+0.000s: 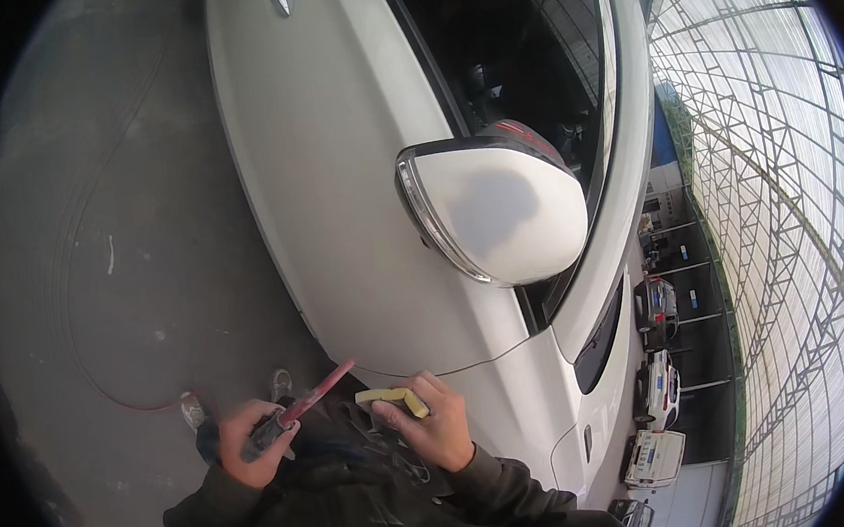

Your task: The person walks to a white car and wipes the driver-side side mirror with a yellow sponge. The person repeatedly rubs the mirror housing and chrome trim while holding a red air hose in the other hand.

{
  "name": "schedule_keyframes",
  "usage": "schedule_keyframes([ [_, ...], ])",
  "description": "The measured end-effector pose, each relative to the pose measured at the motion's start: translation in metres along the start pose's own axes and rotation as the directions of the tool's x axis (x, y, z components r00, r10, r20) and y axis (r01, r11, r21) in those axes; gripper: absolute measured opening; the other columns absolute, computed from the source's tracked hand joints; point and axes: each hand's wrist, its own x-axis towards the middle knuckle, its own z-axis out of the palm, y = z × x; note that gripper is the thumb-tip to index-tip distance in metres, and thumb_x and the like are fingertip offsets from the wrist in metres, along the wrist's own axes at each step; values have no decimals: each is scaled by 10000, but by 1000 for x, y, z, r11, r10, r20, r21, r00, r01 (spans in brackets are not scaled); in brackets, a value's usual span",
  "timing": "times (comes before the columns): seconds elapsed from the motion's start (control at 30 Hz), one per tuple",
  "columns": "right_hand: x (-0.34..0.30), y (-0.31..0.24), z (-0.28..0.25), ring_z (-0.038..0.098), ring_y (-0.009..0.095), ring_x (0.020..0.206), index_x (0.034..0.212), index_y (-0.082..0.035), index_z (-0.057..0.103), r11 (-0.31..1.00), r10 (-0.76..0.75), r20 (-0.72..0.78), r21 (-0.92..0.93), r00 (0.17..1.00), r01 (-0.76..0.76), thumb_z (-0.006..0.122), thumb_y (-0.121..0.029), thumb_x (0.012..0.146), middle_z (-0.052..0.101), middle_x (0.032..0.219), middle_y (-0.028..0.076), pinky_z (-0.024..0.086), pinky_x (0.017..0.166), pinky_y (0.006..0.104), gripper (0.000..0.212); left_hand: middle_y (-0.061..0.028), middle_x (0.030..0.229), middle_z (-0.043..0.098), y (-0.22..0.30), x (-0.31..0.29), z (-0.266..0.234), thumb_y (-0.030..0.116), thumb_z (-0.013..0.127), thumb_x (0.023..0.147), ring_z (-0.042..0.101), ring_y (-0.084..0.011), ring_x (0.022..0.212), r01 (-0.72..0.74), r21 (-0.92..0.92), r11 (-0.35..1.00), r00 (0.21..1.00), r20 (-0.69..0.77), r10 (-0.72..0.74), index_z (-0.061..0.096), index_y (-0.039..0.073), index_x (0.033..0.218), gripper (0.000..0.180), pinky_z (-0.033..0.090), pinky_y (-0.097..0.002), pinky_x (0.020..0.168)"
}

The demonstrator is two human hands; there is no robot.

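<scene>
In front of my body, my left hand [250, 441] is wrapped round a dark-handled tool [315, 395]. A narrow, flat reddish piece juts up and to the right from it; its exact kind I cannot make out. To the right, my right hand [433, 423] pinches a thin yellow sponge pad [381, 396], bent at its right end. Both hands are apart from the white car [347, 190] beyond them. Its side mirror [525, 245] has a white cover with a dull grey patch in the middle. Neither hand touches the mirror.
A thin red hose [130, 400] curves over the grey floor [156, 284] at left, ending from view near my shoes [192, 410]. The car's dark side window [513, 38] lies behind the mirror. Several parked vehicles [661, 383] stand far right under a translucent, steel-framed roof [769, 137].
</scene>
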Motion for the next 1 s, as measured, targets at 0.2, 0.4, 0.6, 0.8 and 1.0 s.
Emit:
schedule_keyframes([
  [0.2, -19, -34, 60, 663, 128, 863, 1152, 10, 738, 765, 203, 107, 603, 973, -226, 774, -192, 1025, 712, 998, 73, 534, 791, 300, 241, -61, 944, 710, 19, -13, -25, 48, 805, 948, 660, -101, 821, 16, 54, 998, 999, -32, -14, 710, -4, 1224, 296, 529, -264, 670],
  [0.4, -31, -58, 83, 679, 138, 1018, 1287, 1, 710, 619, 79, 262, 743, 962, -253, 815, -211, 993, 744, 1120, 60, 543, 922, 311, 377, -14, 905, 692, 24, -19, -49, 93, 824, 948, 607, -80, 702, 23, 186, 982, 997, 64, -36, 683, -4, 1306, 397, 500, -271, 629],
  [0.6, -61, -36, 109, 696, 138, 1125, 1365, 31, 680, 296, 56, 383, 876, 922, -382, 820, -101, 965, 770, 1247, 77, 553, 1006, 334, 444, 37, 771, 615, 58, -28, -43, 142, 797, 990, 533, -57, 670, 187, 60, 981, 982, -28, -185, 704, -4, 1024, 177, 442, -271, 610],
  [0.8, -72, -21, 92, 715, 144, 1040, 1279, 41, 715, 154, 364, 202, 950, 909, -272, 810, -48, 947, 780, 1170, 74, 573, 944, 339, 357, 54, 747, 564, 73, -5, -33, 189, 811, 994, 460, -46, 728, -2, 406, 914, 1000, -2, 3, 675, -1, 918, 246, 403, -272, 639],
  [1.0, -80, -6, 82, 723, 147, 1023, 1216, 54, 728, 103, 486, 149, 969, 861, -225, 789, -30, 941, 782, 1144, 89, 580, 919, 343, 294, 31, 777, 625, 79, -1, -27, 167, 803, 992, 502, -59, 722, -12, 426, 905, 999, 37, -4, 725, -10, 950, 198, 428, -272, 647],
])
